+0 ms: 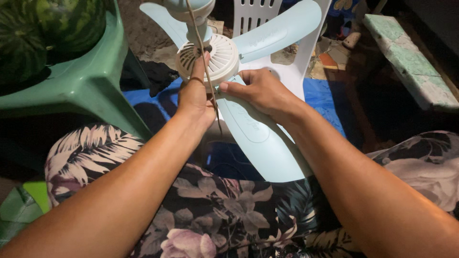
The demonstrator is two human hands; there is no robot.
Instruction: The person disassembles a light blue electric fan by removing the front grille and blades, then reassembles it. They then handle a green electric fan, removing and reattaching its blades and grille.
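Head view looks straight down over my lap, and I see a small pale-blue ceiling fan (248,110) held in front of me, its white vented motor hub (209,58) at about twelve o'clock from my hands. One blade (265,138) runs down toward five o'clock over my knees, another (279,29) sweeps up toward two o'clock, and a third shows at eleven o'clock behind the hub.

My left hand (195,98) sits at the hub's six o'clock edge, its forefinger stretched up across the vents, the other fingers curled in; a thin brown cord (206,71) runs down from the top of the fan past that finger and through the hand, though I cannot tell how firmly it is pinched. My right hand (260,91) lies at three o'clock of the left, fingers closed around the root of the lower blade, thumb pointing toward the cord.

At ten o'clock stands a green plastic stool (81,83) with watermelons (48,28) on it. A white plastic chair (260,14) is at twelve o'clock, blue sheeting (325,102) beneath. Floral fabric (215,215) covers my legs.
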